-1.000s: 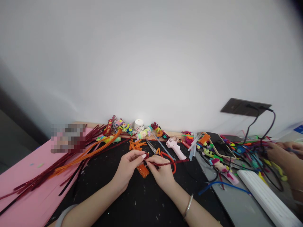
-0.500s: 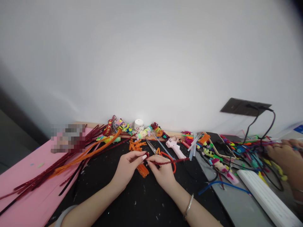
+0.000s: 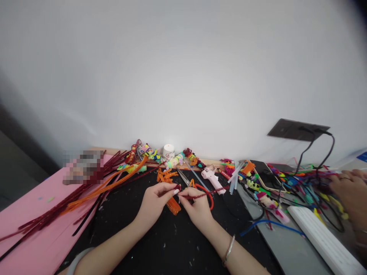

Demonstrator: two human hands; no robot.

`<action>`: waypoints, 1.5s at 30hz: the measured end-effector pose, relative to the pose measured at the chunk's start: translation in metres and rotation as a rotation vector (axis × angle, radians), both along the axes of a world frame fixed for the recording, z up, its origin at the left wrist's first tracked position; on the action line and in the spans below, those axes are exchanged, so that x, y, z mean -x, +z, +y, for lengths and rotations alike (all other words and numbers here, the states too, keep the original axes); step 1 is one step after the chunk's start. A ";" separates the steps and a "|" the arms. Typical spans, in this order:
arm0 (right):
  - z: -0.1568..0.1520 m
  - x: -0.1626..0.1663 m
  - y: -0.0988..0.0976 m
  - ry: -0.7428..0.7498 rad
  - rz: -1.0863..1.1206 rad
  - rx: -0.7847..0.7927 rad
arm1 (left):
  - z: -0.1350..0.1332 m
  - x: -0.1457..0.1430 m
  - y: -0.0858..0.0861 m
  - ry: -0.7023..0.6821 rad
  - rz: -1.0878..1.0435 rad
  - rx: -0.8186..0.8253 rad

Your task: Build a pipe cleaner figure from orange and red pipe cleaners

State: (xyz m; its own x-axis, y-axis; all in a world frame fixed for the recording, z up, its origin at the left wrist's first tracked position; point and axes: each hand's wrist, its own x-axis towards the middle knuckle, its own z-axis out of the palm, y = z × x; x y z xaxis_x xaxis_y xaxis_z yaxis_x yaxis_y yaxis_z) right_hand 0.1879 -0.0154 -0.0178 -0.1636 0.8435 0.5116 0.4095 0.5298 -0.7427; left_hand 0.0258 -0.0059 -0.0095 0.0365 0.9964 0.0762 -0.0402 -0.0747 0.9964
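Note:
My left hand (image 3: 159,196) pinches the coiled end of a dark red pipe cleaner (image 3: 213,192) between thumb and fingertips. Close beside it, my right hand (image 3: 196,206) is closed on the same pipe cleaner, whose loose length runs out to the right. Behind my hands lie bent orange pipe cleaner pieces (image 3: 166,176) and a flat orange bundle (image 3: 173,206), partly covered by my left hand. Scissors (image 3: 183,177) with orange handles rest just beyond my fingers. A pale pink glue gun (image 3: 212,180) lies to the right of them.
Long red pipe cleaners (image 3: 57,206) spread over the pink surface (image 3: 37,233) at left. A white paper cup (image 3: 168,152) stands by the wall among fuzzy figures. To the right are a phone (image 3: 265,175), a white power strip (image 3: 323,238), cables and another person's hand (image 3: 349,194).
My hands stay nearly in place, and the free end of the red pipe cleaner has tilted up slightly. At the right, the other person's hand has shifted a little rightward.

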 end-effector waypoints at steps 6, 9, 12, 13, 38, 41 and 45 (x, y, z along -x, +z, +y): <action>0.001 0.000 -0.001 0.008 -0.025 -0.006 | -0.002 0.000 0.002 -0.001 0.030 -0.009; 0.001 0.000 -0.001 -0.003 -0.041 -0.013 | -0.002 0.000 0.001 -0.001 0.036 -0.015; 0.001 -0.001 -0.001 -0.024 -0.056 0.005 | -0.001 0.000 0.001 -0.006 0.034 -0.018; 0.001 -0.001 -0.001 -0.028 -0.058 0.013 | -0.001 0.000 0.001 -0.006 0.032 -0.016; 0.008 -0.011 0.005 0.168 0.063 0.216 | -0.002 -0.001 0.007 -0.190 -0.030 0.044; 0.007 -0.010 0.005 0.182 0.099 0.261 | -0.002 -0.001 0.009 -0.211 -0.023 0.063; 0.008 -0.010 0.004 0.181 0.098 0.287 | -0.001 0.000 0.007 -0.230 -0.034 0.080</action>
